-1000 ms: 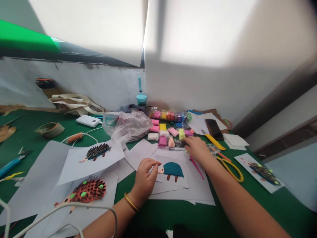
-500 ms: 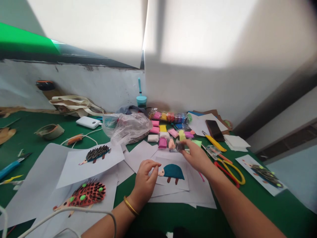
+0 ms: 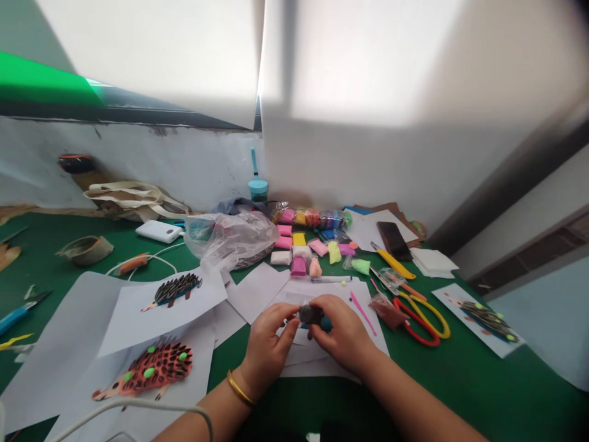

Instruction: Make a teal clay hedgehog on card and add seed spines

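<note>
Both hands meet over the white sheet with the blue hedgehog, most of which they cover. Between them is a small clear packet of black modelling clay [image 3: 311, 315]. My right hand [image 3: 344, 336] is closed round the packet's right side. At its left edge, the thumb and fingers of my left hand [image 3: 270, 341] pinch the wrapper. A gold bangle [image 3: 240, 387] circles my left wrist. Just beyond the hands lie a pen [image 3: 327, 280] and a pink modelling stick [image 3: 363, 313] on the paper.
Several coloured clay packets [image 3: 299, 266] lie behind the sheets, beside a plastic bag [image 3: 242, 236]. Scissors [image 3: 421, 325], a yellow cutter [image 3: 393, 263] and a phone [image 3: 394, 240] are at right. Finished hedgehog pictures [image 3: 151, 371] lie left; a white cable [image 3: 151, 404] crosses in front.
My right hand has brought the black clay packet from the group of packets back to my left hand, which now grips it too. The view has shifted slightly.
</note>
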{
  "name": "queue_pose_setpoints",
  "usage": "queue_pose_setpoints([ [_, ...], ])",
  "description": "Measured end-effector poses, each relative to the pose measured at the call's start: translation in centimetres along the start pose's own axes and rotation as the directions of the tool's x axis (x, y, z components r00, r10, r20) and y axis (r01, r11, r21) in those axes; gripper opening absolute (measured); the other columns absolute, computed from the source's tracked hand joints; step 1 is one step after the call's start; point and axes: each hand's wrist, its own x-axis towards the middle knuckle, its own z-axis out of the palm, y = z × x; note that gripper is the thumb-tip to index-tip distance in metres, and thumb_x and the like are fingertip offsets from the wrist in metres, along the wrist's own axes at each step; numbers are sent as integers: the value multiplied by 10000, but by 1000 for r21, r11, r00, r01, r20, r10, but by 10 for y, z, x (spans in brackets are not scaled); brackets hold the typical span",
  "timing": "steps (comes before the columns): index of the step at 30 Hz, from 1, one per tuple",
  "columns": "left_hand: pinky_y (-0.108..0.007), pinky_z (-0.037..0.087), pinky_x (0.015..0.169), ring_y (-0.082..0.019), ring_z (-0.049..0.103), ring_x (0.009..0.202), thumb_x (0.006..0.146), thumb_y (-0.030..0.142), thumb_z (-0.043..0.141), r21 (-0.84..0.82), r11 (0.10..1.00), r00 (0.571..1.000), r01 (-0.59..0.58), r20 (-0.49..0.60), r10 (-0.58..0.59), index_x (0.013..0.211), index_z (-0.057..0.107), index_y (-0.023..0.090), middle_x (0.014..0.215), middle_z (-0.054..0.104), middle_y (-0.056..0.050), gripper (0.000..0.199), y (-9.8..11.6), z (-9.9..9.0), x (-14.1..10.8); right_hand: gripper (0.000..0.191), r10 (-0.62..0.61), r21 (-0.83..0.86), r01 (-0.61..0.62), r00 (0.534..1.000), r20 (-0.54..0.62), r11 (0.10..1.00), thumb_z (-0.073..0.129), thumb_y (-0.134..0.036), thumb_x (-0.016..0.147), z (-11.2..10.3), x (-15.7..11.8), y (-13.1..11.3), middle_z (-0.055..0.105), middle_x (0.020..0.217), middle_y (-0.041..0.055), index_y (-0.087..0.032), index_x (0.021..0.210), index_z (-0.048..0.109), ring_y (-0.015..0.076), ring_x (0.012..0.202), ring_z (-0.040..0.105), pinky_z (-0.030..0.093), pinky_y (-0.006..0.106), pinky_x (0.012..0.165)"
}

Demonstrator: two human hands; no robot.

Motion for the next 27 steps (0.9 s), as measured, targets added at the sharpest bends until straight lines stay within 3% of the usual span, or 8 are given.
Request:
queue_pose_setpoints([
  [5, -301, 483, 813, -163, 586, 894, 924, 196, 548, 28, 1000, 1000, -5, -3, 5, 1025, 618, 215, 979, 637, -37, 125, 4, 1, 2, 317, -17, -12, 17, 1000, 6, 1000, 624, -134, 770, 4, -4, 0, 612, 1005, 55, -215, 1069, 559, 220, 938, 550, 464, 361, 835],
  [9, -283, 461, 740, -144, 541, 774, 921, 201, 538, 17, 998, 998, 67, 12, -67, 915, 594, 207, 856, 600, -8, 56, 2, 2, 2, 341, -18, 12, 18, 1000, -13, 1000, 602, -115, 759, 9, -9, 0, 588, 1001, 60, -217, 1078, 539, 210, 914, 550, 483, 350, 807],
  [13, -275, 441, 711, -140, 515, 732, 910, 254, 574, -36, 995, 995, 96, 34, -94, 805, 577, 199, 790, 574, 3, 119, 3, 2, 5, 372, -13, 19, 14, 999, -29, 1000, 597, -108, 742, 12, -11, -1, 569, 1015, 68, -219, 1090, 529, 209, 898, 553, 504, 348, 786],
  [20, -274, 432, 720, -144, 521, 741, 907, 261, 565, -25, 990, 989, 138, 52, -136, 800, 610, 199, 789, 580, -3, 131, 6, 1, 9, 380, -52, 39, 54, 997, -58, 998, 574, -86, 726, 13, -13, -2, 556, 995, 62, -219, 1080, 537, 202, 889, 561, 516, 336, 779],
  [27, -281, 450, 719, -163, 566, 751, 887, 358, 554, -179, 920, 930, 348, 189, -315, 792, 628, 191, 777, 611, -11, 206, 2, -1, 12, 412, -87, 147, 90, 996, -23, 985, 554, -60, 702, 12, -15, 5, 522, 1011, 61, -221, 1080, 522, 196, 899, 555, 511, 320, 765],
])
